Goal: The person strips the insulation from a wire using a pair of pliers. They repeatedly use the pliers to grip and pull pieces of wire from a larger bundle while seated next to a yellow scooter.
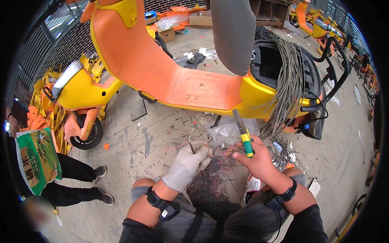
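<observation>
My left hand (190,162), in a pale knitted glove, grips a short piece of cable (192,136) whose thin end curves upward. A thin red strand sticks out to the left of the glove. My bare right hand (258,156) holds a tool with a handle wrapped in yellow and green tape (247,145); its flat metal blade (239,121) points up and away from me. The two hands are apart. Beneath them a heap of dark and reddish cable scraps (209,179) lies on the floor between my legs. A bundle of grey cables (287,82) hangs over the scooter's rear.
An orange and yellow scooter (200,88) stands across the front. Clear plastic film (223,133) lies below its footboard. At left, a person (73,170) holds a green printed sack (38,158) beside another scooter's front wheel (88,133) and piled yellow and orange panels (45,103).
</observation>
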The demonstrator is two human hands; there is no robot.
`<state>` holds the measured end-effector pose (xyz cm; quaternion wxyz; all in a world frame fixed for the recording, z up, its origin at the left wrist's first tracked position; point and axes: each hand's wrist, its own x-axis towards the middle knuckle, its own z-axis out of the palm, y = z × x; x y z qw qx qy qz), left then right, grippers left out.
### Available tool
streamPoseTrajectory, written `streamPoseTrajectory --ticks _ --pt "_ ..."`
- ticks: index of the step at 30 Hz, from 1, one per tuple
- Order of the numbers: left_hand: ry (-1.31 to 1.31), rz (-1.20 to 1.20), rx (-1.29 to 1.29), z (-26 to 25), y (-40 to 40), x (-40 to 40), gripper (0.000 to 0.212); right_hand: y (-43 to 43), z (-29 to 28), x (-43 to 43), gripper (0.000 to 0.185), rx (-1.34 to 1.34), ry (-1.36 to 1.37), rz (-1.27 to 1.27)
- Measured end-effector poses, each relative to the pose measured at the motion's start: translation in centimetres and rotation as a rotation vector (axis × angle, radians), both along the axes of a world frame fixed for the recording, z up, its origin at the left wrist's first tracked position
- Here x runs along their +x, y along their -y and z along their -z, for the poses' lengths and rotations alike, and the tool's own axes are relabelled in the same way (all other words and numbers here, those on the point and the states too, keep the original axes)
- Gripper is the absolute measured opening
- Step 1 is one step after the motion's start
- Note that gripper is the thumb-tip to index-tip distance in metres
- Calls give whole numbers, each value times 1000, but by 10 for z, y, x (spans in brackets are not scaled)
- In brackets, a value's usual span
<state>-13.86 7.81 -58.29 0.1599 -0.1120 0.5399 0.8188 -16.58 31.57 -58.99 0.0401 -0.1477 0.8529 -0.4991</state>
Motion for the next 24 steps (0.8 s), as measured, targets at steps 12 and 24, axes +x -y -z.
streamPoseTrajectory --ticks 12,24 --pt "61 -22 -36 -4 -23 1 19 11 8 14 35 89 -235 -190" --pt "56 105 107 5 -20 3 17 10 11 5 20 -124 -176 -77"
